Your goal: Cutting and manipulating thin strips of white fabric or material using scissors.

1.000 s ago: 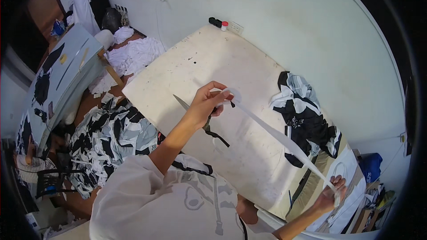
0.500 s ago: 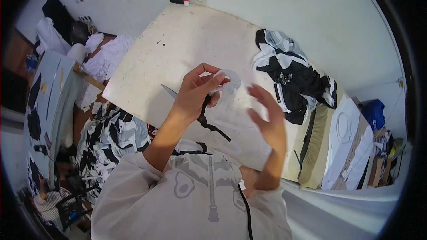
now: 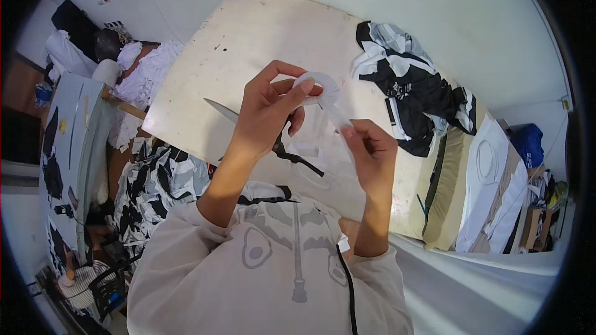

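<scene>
My left hand (image 3: 273, 99) holds a small coil of translucent white strip (image 3: 324, 84) between thumb and fingers above the table. Farther right, my right hand (image 3: 372, 152) pinches a length of the same strip, which stretches between both hands. Large shears with a pale metal blade (image 3: 221, 110) and dark handles (image 3: 300, 162) cross beneath my left palm. They seem to be caught in its lower fingers, though the hand hides their middle. More pale strip appears to hang in loops below the hands, hard to make out against the table.
The cream table (image 3: 261, 37) carries black, white and grey garments (image 3: 413, 87) at its right. Rolled tan fabric (image 3: 450, 192) and white pattern sheets (image 3: 484, 180) lie farther right. Fabric scraps (image 3: 158, 186) are heaped at the left, beside a grey table (image 3: 81, 105). Another person (image 3: 84, 285) is at lower left.
My right hand has come in to pinch the strip, which now runs between both hands. My left hand, coil and shears sit higher in view; the view itself has shifted slightly.
</scene>
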`<state>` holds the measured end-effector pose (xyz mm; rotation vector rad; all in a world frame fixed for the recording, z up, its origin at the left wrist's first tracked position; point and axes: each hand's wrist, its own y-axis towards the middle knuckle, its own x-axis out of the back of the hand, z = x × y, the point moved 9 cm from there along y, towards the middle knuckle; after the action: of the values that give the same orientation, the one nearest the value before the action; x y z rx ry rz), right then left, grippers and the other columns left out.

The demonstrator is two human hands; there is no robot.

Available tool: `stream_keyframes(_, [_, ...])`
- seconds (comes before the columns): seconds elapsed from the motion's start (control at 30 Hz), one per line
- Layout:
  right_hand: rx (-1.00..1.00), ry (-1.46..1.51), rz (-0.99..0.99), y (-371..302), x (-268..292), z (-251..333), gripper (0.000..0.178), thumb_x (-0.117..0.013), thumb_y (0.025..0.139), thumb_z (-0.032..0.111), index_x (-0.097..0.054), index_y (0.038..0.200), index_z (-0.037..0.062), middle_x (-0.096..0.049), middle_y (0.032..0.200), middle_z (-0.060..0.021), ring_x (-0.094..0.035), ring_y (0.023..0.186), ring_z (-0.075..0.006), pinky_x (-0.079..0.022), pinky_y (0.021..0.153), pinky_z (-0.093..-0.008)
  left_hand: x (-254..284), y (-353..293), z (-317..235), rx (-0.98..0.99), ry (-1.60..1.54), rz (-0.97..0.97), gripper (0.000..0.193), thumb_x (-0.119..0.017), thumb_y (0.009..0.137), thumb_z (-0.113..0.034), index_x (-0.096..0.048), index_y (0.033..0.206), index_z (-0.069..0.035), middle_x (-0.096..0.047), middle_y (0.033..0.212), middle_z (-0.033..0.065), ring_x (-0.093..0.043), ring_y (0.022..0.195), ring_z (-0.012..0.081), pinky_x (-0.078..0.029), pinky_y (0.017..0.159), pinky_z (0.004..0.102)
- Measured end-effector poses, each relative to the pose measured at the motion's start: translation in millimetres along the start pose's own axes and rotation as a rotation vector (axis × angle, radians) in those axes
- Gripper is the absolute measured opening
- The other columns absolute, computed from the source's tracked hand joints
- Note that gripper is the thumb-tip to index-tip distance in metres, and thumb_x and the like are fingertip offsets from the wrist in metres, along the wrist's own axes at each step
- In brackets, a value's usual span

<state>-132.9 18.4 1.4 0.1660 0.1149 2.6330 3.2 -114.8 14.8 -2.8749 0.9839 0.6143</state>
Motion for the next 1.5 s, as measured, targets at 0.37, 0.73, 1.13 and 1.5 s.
stream_keyframes(0.37, [0.226,-0.229,-0.005,-15,18,39,0.003,-0.071,0.087,-0.002,-0.072,0.089,-0.0037,-0.050,0.055,0.0047,-0.034,0.049,-0.0006,-0.021,0.046,-0.0202,-14,-4,12,0.152,-0.028,0.077,0.024,-0.064,0.099,-0.019,-0.057,0.117,-0.004,-0.068,0.092,0.0116,-0.047,0.044,0.0068,-0.032,0.039,0.0223])
stream_keyframes(0.73, [0.152,-0.224,-0.065,-23,32,50,0.007,-0.072,0.086,0.002,-0.072,0.089,-0.0046,-0.053,0.058,0.0032,-0.041,0.050,-0.0019,-0.028,0.046,-0.0198,-19,-14,-3,0.135,-0.010,0.145,0.019,-0.063,0.100,-0.018,-0.058,0.113,-0.005,-0.070,0.088,0.0103,-0.045,0.044,0.0059,-0.030,0.039,0.0225])
stream_keyframes(1.13, [0.026,0.154,-0.019,22,7,-5,0.011,-0.062,0.096,0.004,-0.070,0.091,-0.0029,-0.055,0.062,0.0025,-0.039,0.046,-0.0022,-0.025,0.042,-0.0219,-46,-28,34,0.513,-0.492,0.416,0.023,-0.056,0.103,-0.023,-0.062,0.121,-0.008,-0.059,0.096,-0.0004,-0.033,0.047,0.0027,-0.022,0.040,0.0209])
stream_keyframes(1.5, [0.090,0.277,-0.160,28,-7,-10,0.011,-0.063,0.096,0.005,-0.071,0.098,-0.0022,-0.065,0.071,0.0003,-0.050,0.054,-0.0032,-0.038,0.049,-0.0185,-44,-29,42,0.540,-0.508,0.345,0.029,-0.048,0.106,-0.023,-0.059,0.127,-0.006,-0.068,0.108,0.0094,-0.030,0.043,0.0025,-0.027,0.036,0.0158])
